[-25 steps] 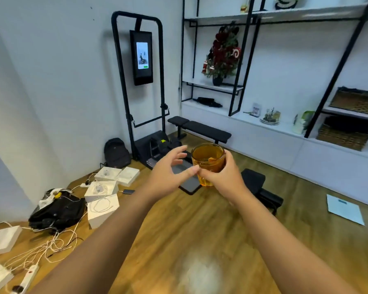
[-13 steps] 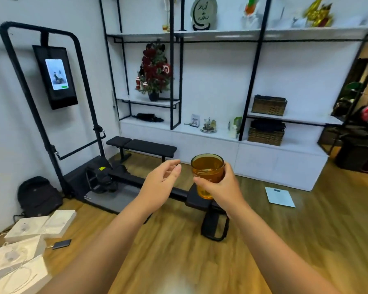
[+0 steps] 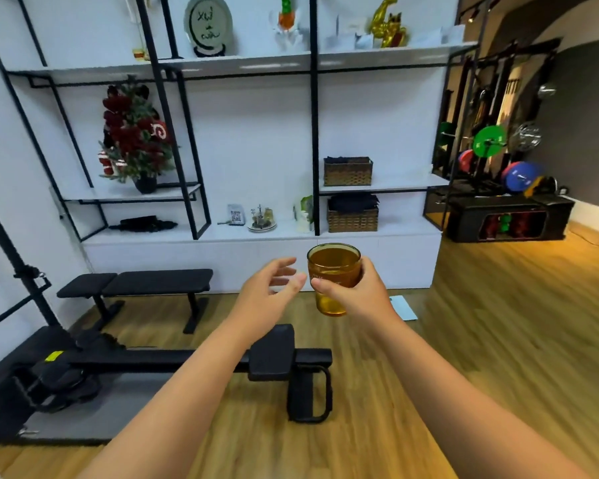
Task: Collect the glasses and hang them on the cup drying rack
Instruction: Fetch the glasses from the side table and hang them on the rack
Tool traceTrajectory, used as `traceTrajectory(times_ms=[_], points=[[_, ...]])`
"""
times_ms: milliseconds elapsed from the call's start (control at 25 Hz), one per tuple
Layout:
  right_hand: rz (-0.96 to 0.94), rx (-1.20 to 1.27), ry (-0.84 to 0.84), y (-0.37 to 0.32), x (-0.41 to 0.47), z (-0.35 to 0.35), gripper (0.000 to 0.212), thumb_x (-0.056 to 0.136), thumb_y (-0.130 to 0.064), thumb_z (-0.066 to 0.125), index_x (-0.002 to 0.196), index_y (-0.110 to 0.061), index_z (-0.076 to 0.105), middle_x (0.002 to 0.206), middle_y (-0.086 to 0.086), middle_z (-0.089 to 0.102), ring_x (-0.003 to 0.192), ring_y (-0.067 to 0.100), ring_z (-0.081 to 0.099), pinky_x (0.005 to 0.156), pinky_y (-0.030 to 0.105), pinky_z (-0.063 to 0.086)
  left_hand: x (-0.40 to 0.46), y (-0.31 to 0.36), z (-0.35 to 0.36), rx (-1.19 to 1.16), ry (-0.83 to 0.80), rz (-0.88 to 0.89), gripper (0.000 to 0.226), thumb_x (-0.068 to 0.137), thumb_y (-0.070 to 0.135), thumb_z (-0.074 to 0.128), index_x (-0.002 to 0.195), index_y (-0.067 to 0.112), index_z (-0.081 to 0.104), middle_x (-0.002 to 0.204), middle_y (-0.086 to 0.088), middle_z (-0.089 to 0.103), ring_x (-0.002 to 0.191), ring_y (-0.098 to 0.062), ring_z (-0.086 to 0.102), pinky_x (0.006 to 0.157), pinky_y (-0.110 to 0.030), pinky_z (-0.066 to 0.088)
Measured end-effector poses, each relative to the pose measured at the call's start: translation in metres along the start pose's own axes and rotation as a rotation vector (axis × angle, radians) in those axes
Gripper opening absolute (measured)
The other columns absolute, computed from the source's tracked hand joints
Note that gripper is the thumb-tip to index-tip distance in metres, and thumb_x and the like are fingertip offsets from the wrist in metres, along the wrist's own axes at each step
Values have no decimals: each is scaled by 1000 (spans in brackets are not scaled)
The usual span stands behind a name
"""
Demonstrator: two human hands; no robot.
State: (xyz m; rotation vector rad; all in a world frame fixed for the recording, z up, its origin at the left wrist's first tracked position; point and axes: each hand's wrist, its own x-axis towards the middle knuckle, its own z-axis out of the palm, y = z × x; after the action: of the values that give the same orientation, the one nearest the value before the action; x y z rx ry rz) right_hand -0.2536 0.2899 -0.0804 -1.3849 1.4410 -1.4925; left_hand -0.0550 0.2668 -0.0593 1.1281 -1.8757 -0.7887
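Wooden floor (image 3: 481,340), one amber glass (image 3: 332,279) gripped by right hand (image 3: 358,297), left hand (image 3: 268,293) spread beside it

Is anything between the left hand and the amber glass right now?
Nothing: in the head view the open left hand sits beside the amber glass, a bare gap between them; the right hand grips the glass.
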Motion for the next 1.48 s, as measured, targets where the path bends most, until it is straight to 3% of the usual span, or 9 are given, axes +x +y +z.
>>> traceTrajectory(times_ms=[160, 400, 560, 800, 920, 1080, 1240, 1320, 1480], points=[[-11, -3, 28, 22, 48, -28, 72, 69, -53, 95, 124, -42, 49, 119, -21, 62, 106, 3, 63, 68, 10, 50, 56, -6, 39, -37, -32, 11, 42, 105, 50, 47, 142, 33, 56, 132, 14, 64, 121, -1, 57, 95, -19, 46], [-16, 32, 49, 63, 153, -107, 79, 66, -56, 95, 129, -40, 51, 122, -18, 64, 109, 6, 64, 64, 8, 53, 167, -7, 120, -38, -5, 3, 33, 108, 47, 44, 137, 38, 56, 126, 17, 65, 119, -2, 59, 97, -22, 47], [-5, 25, 26, 91, 228, -164, 81, 64, -58, 95, 130, -41, 51, 123, -18, 64, 111, 7, 64, 69, 13, 55, 247, 8, 177, -29, 11, -5, 28, 108, 44, 47, 135, 40, 55, 126, 17, 65, 120, -5, 59, 88, -15, 45], [-15, 20, 2, 114, 321, -219, 76, 67, -57, 95, 127, -45, 48, 121, -21, 62, 109, 7, 63, 71, 14, 55, 340, 13, 238, -36, 7, 10, 43, 107, 47, 48, 145, 30, 57, 136, 10, 65, 125, -7, 59, 93, -18, 47], [-18, 22, 15, 125, 365, -234, 82, 68, -58, 94, 132, -43, 46, 122, -21, 60, 109, 7, 62, 74, 17, 55, 386, 6, 257, -26, 14, 14, 42, 107, 45, 50, 145, 29, 57, 137, 10, 64, 124, -6, 58, 95, -18, 47], [-26, 19, 50, 144, 416, -242, 80, 61, -64, 93, 125, -47, 48, 118, -24, 61, 105, 6, 64, 66, 12, 55, 441, -6, 279, -32, 2, 33, 43, 105, 49, 53, 142, 31, 60, 133, 15, 65, 117, 1, 59, 79, -3, 43], [-14, 23, 83, 165, 476, -243, 75, 61, -64, 93, 120, -50, 50, 116, -24, 63, 104, 6, 65, 64, 11, 55, 506, -25, 293, -41, -28, 45, 40, 104, 52, 52, 139, 35, 59, 131, 19, 63, 113, 7, 57, 78, -3, 43], [-7, 28, 101, 172, 514, -238, 70, 61, -65, 92, 116, -52, 51, 115, -25, 63, 103, 6, 66, 64, 12, 55, 546, -33, 298, -64, -38, 52, 38, 105, 51, 51, 138, 36, 60, 130, 19, 64, 114, 8, 57, 85, -8, 47], [-17, 17, 131, 181, 592, -230, 69, 64, -65, 92, 118, -51, 50, 118, -25, 60, 104, 7, 64, 61, 8, 53, 627, -49, 303, -97, -71, 81, 48, 100, 58, 50, 139, 31, 61, 129, 15, 67, 117, -2, 61, 88, -15, 49]])
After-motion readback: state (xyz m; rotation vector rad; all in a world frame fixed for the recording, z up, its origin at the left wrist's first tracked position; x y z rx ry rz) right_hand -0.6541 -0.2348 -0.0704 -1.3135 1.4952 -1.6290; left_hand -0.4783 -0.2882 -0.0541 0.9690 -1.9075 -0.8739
